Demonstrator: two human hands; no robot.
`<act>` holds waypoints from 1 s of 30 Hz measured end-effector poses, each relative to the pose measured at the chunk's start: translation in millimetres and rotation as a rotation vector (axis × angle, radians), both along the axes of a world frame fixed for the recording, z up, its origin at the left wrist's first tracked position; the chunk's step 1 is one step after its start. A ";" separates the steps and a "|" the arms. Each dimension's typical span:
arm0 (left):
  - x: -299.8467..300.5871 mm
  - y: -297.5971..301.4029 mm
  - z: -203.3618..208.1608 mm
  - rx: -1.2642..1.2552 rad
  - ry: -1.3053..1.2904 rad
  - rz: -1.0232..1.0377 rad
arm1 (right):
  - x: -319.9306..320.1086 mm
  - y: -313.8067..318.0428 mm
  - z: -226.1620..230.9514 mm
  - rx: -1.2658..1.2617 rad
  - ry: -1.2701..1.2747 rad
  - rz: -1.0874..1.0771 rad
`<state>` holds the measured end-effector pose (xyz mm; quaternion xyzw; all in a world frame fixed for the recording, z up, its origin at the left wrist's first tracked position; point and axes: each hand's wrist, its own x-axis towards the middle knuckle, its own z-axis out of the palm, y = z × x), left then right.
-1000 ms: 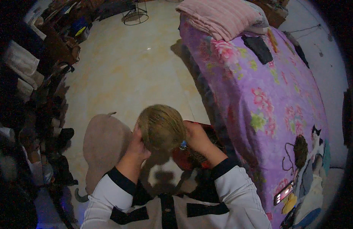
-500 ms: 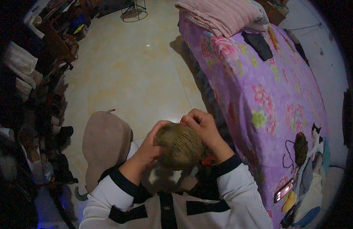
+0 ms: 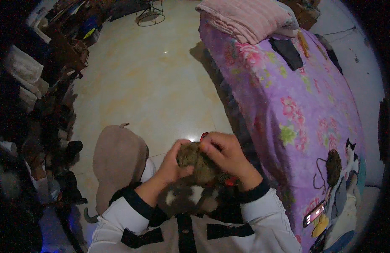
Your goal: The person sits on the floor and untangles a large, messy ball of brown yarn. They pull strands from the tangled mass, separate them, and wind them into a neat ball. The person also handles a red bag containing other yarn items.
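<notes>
An olive-brown woolly piece [image 3: 194, 157], apparently knitted, is bunched between my hands above my lap. My left hand [image 3: 174, 163] is closed around its left side, with the thumb across the front. At the upper right edge, my right hand [image 3: 226, 154] pinches the piece, fingers curled in. A small red thing [image 3: 204, 135] shows at those fingertips; its kind is unclear. Below the right hand lies another red thing [image 3: 231, 181], partly hidden by the wrist and the dark folds around it.
On my right is a bed with a purple floral cover [image 3: 262, 118]. It bears a brown yarn ball [image 3: 334, 166] with a loose strand, a phone [image 3: 314, 213], and a folded pink blanket [image 3: 245, 19]. A padded brown seat [image 3: 119, 156] stands left; clutter [image 3: 70, 147] lines the far left.
The woolly piece has gone from a broad, rounded shape to a smaller bunch. My left thumb now lies over its front, and my right hand has shifted slightly down and right.
</notes>
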<state>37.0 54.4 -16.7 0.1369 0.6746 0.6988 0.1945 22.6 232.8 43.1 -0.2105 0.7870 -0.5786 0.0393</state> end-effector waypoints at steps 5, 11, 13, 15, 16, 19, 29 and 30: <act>-4.7 -6.6 -2.1 0.528 -0.476 0.102 | -19.9 11.0 -62.0 0.285 -0.197 -0.211; -24.6 -16.0 2.9 0.615 -0.453 0.712 | 23.4 -36.4 -75.7 0.658 -0.145 0.369; -27.2 -12.0 5.2 0.312 -0.392 0.663 | 25.1 -37.4 -57.9 0.545 -0.093 0.558; -22.0 -14.4 1.3 0.067 -0.224 0.529 | 24.6 -30.9 -4.1 0.161 0.158 0.519; -15.3 -14.9 -4.8 -0.024 -0.089 0.409 | 21.2 -23.7 8.4 0.061 0.060 0.365; -1.4 -9.6 5.0 -0.021 -0.077 0.083 | -3.3 -4.2 2.5 -0.071 -0.064 -0.013; -18.8 -30.7 18.5 1.026 -0.500 0.305 | 16.9 -24.4 -65.6 0.462 -0.016 0.101; -24.1 -27.0 18.1 0.867 -0.451 0.428 | 21.6 -26.8 -70.8 0.436 0.026 0.254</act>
